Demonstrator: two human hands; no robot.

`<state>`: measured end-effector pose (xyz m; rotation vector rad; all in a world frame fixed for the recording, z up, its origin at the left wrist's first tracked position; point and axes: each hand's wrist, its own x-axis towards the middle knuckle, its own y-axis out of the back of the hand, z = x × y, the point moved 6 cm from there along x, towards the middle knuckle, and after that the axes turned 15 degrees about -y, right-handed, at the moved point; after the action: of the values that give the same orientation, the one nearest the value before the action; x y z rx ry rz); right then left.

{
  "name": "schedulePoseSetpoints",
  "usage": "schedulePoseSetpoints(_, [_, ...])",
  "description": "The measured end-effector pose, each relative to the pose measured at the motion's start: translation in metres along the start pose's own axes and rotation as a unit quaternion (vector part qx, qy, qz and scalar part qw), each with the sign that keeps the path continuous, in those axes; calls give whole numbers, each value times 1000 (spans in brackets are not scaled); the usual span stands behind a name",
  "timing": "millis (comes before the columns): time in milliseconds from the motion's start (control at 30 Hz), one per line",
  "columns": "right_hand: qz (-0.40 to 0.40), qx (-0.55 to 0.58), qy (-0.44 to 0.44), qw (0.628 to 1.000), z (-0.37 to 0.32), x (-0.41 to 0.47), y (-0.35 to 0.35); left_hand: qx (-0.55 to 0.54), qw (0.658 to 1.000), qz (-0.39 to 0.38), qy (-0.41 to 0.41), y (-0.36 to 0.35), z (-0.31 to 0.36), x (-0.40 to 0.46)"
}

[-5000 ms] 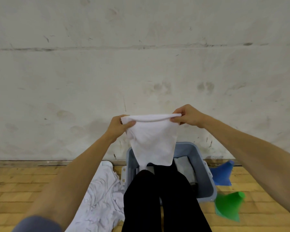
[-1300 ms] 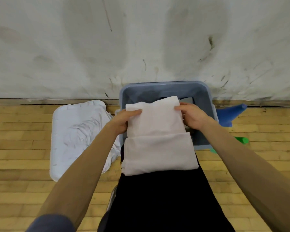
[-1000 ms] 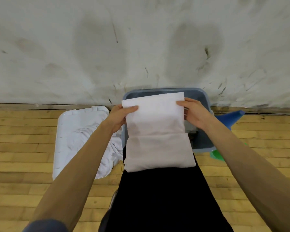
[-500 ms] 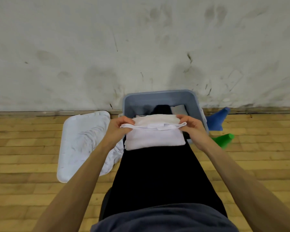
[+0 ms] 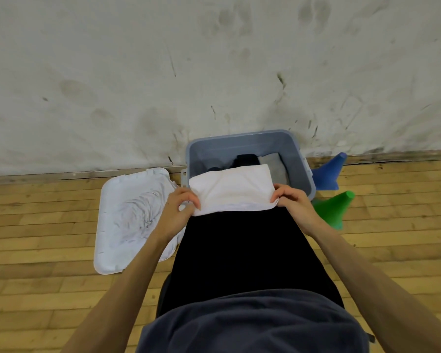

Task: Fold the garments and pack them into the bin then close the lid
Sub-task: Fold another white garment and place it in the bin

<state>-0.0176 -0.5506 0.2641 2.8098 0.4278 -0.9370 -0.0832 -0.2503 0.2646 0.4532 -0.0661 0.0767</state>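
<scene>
On the wooden floor at the left lies the white lid (image 5: pixel 117 225), with a crumpled white garment (image 5: pixel 148 212) heaped on it, not yet folded. Next, the left hand (image 5: pixel 180 208) pinches the near left corner of the folded white garment (image 5: pixel 233 192), which sits on the lap with its far edge over the grey bin (image 5: pixel 299 159). Dark and grey folded pieces already lie inside the bin. The right hand (image 5: pixel 289 202) pinches the near right corner. To place it well, I would keep both corners level and taut, carry the bundle forward and lower it flat so the folds hold
</scene>
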Motion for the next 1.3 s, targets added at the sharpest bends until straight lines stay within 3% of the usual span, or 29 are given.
schedulePoseSetpoints(100, [32, 63, -31, 997, 0, 2, 5, 70, 997, 44, -14, 4, 13, 6])
schedulePoseSetpoints(200, [96, 33, -36, 994, -7, 5, 12, 161, 978, 45, -122, -11, 60, 23])
schedulePoseSetpoints(300, [76, -3, -83, 994, -13, 7, 9, 216, 944, -118, -217, -62, 92, 35])
schedulePoseSetpoints(400, [62, -43, -89, 993, -22, 5, 5, 264, 906, -261, -205, -108, 89, 39])
schedulePoseSetpoints(467, [73, -12, -72, 995, -28, 2, 5, 308, 884, -290, -201, -123, 80, 40])
schedulePoseSetpoints(567, [84, 62, -56, 993, -38, -2, 2, 314, 895, -249, -197, -126, 74, 38])
schedulePoseSetpoints(667, [56, 58, -38, 996, -51, -2, -10, 275, 932, -157, -178, -121, 74, 39])
schedulePoseSetpoints(800, [30, 127, -14, 991, -73, -3, -17, 190, 976, -44, -95, -109, 87, 51])
schedulePoseSetpoints(1067, [-55, 248, 5, 967, -106, -1, -29, 175, 976, 99, -87, -61, 108, 91])
schedulePoseSetpoints(1133, [-13, 251, 22, 968, -119, 5, -23, 88, 987, 128, -38, -33, 112, 110])
schedulePoseSetpoints(1200, [38, 242, 38, 969, -124, 11, -10, -96, 982, 160, 21, -13, 112, 122])
schedulePoseSetpoints(1300, [50, 201, 55, 977, -142, 27, -9, -330, 926, 159, 98, 8, 114, 148])
